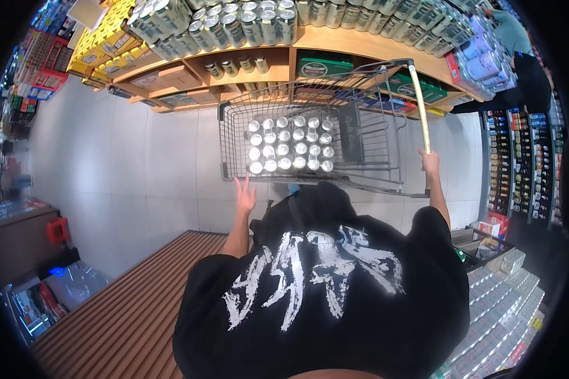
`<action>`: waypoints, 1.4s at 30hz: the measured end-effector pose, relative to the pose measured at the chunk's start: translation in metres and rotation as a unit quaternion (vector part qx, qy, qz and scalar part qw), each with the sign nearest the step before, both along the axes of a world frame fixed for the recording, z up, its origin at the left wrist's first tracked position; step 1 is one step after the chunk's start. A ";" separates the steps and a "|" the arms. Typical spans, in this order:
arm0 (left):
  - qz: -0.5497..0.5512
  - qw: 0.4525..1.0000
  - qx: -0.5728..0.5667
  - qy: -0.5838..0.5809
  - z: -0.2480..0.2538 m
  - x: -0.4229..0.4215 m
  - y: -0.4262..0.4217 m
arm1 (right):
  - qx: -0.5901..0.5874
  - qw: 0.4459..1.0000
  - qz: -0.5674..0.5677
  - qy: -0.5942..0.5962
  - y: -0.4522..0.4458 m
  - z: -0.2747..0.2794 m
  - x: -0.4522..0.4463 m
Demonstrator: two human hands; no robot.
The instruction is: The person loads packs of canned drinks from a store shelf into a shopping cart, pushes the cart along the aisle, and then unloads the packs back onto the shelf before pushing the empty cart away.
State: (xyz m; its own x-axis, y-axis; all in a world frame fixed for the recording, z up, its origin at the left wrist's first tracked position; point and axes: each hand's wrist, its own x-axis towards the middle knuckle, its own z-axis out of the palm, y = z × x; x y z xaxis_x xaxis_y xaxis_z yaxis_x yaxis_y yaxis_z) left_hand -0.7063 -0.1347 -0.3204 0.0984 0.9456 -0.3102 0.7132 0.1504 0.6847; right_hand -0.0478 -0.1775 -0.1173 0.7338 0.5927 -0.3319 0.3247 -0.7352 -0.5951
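A wire shopping cart stands side-on before me, its handle at the right. Inside the basket lies a block of silver-topped cans, packed in rows. My right hand is wrapped round the near end of the pale cart handle. Just off the basket's near left corner, my left hand has its fingers spread and holds nothing; whether a fingertip touches the wire I cannot tell.
Behind the cart runs a wooden shelf stacked with cans and yellow packs. A person in dark clothing is at the far right. A slatted wooden surface is at lower left, and stacked can packs at lower right.
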 end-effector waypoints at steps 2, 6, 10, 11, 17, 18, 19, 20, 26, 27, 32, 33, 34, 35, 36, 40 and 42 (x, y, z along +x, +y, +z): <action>0.005 1.000 -0.023 0.007 -0.005 -0.003 0.012 | 0.009 1.000 0.016 0.018 0.009 0.001 -0.009; 0.033 0.996 -0.077 0.020 -0.010 -0.005 0.031 | 0.035 0.993 0.022 0.110 0.024 0.002 -0.014; 0.060 0.988 -0.139 -0.004 0.003 -0.008 0.057 | 0.052 0.985 0.034 0.163 0.042 0.004 -0.021; 0.056 0.988 -0.145 0.000 0.009 -0.008 0.061 | 0.057 0.981 0.034 0.184 0.046 0.005 -0.021; 0.009 0.988 -0.142 0.052 -0.018 -0.022 0.091 | 0.057 0.971 0.015 0.232 0.071 0.016 -0.029; 0.016 0.988 -0.150 0.038 -0.020 -0.021 0.097 | 0.058 0.972 0.016 0.229 0.074 0.016 -0.027; 0.023 0.987 -0.157 0.024 -0.022 -0.020 0.101 | 0.058 0.972 0.017 0.225 0.075 0.014 -0.025; 0.018 0.987 -0.155 0.035 -0.025 -0.018 0.104 | 0.059 0.973 0.018 0.222 0.077 0.013 -0.024; -0.093 0.993 0.020 0.065 -0.062 -0.034 0.102 | 0.061 0.980 0.004 0.191 0.089 0.011 -0.028; -0.106 0.991 0.016 0.074 -0.048 -0.029 0.108 | 0.061 0.979 0.002 0.194 0.089 0.012 -0.027; -0.108 0.992 -0.007 0.057 -0.052 -0.033 0.123 | 0.050 0.979 -0.015 0.196 0.092 0.016 -0.035; -0.088 0.995 -0.011 0.051 -0.049 -0.031 0.124 | 0.047 0.980 -0.021 0.193 0.092 0.018 -0.036; -0.098 0.994 0.002 0.056 -0.060 -0.037 0.125 | 0.044 0.980 -0.025 0.190 0.093 0.019 -0.038; -0.107 0.992 0.013 0.060 -0.068 -0.040 0.127 | 0.039 0.981 -0.029 0.186 0.092 0.018 -0.038; -0.114 0.991 0.024 0.064 -0.076 -0.044 0.127 | 0.040 0.983 -0.034 0.176 0.091 0.016 -0.039; -0.203 0.973 0.005 0.111 -0.094 -0.061 0.139 | 0.038 0.990 -0.034 0.131 0.094 0.010 -0.042; -0.208 0.972 -0.017 0.105 -0.088 -0.061 0.146 | 0.037 0.992 -0.039 0.114 0.095 0.005 -0.043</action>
